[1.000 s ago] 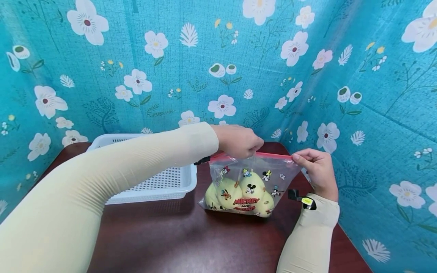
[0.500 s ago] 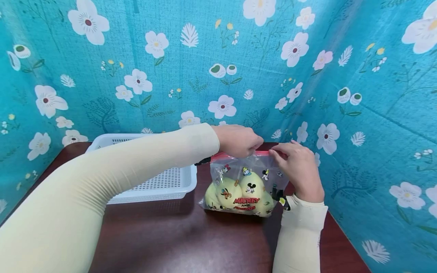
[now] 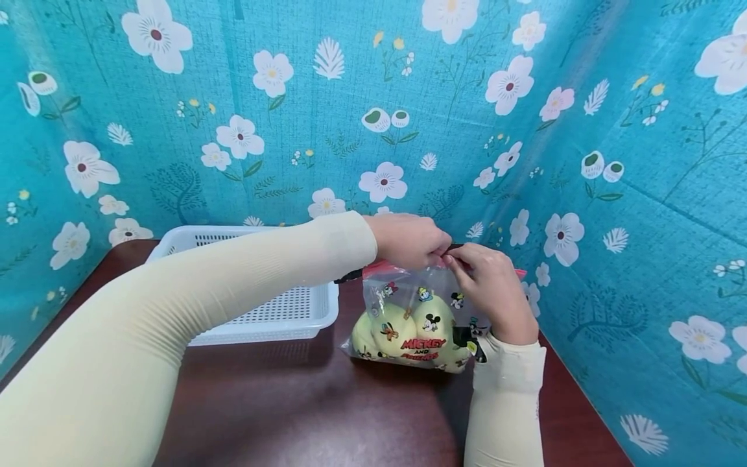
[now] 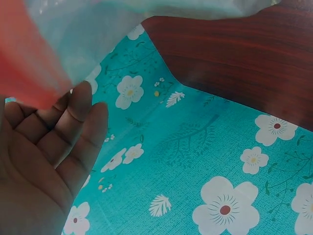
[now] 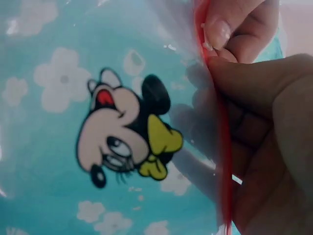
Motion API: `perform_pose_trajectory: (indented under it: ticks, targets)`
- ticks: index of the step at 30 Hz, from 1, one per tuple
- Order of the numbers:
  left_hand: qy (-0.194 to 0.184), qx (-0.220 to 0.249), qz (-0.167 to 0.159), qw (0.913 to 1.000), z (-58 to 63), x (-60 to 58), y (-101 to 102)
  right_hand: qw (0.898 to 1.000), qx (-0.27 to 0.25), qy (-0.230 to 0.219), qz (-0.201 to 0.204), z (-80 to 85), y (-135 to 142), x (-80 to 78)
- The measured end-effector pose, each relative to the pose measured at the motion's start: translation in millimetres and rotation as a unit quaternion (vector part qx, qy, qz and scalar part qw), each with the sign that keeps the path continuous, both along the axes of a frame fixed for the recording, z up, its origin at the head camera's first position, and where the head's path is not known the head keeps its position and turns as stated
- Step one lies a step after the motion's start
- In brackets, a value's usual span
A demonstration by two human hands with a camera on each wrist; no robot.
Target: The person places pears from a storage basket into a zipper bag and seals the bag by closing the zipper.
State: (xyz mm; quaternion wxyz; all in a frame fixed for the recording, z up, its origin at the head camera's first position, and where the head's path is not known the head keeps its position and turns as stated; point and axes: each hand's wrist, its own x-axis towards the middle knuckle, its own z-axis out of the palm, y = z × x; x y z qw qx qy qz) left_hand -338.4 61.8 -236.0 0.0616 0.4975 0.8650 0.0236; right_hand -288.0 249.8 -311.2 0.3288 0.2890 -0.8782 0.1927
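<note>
A clear zip bag with cartoon prints and a red zip edge stands on the table, holding several round, pale green things. At the top of the bag, my left hand pinches the zip. A small white piece shows at its thumb in the right wrist view. My right hand pinches the same edge right beside the left fingertips, its thumb on the near side. In the left wrist view, the left fingers curl under the red strip.
A white perforated basket stands to the left, partly hidden under the left sleeve. The dark red-brown table runs back to a blue flowered curtain behind and on the right.
My right hand has moved left along the zip edge, from the bag's right corner to beside the left hand. The left hand stays nearly still on the zip.
</note>
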Motion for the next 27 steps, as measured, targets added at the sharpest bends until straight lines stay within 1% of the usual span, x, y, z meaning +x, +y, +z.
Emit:
perform_pose_trajectory:
  ticks: [8, 16, 27]
  targets:
    - [0.016, 0.006, -0.015, 0.9997, 0.3, -1.0, 1.1, 1.000, -0.012, 0.001, 0.014, -0.5, 2.1, -0.7]
    - [0.036, -0.004, -0.011, 0.9993, 2.1, 1.1, 3.9, 1.000, -0.018, -0.008, 0.015, -1.1, 7.4, -2.2]
    - [0.044, -0.010, -0.009, 0.9990, 1.6, -0.6, 2.7, 1.000, -0.024, -0.016, 0.012, -2.2, 9.3, -2.4]
